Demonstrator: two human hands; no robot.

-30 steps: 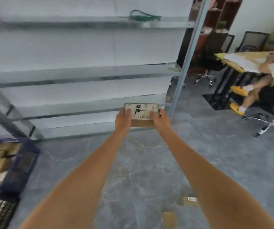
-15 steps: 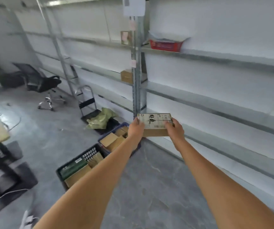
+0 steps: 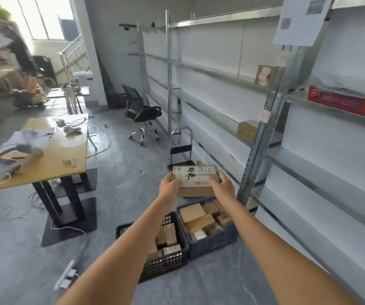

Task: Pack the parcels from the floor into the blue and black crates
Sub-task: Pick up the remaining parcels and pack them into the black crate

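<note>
While both hands, left hand (image 3: 170, 187) and right hand (image 3: 223, 187), grip the parcel (image 3: 195, 181) by its ends above the blue crate (image 3: 212, 243), lowering it in seems next.

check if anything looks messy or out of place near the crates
Parcels in the blue crate and black crate lie jumbled at mixed angles. A white power strip and its cable trail loose across the floor left of them. Nothing looks damaged.
</note>
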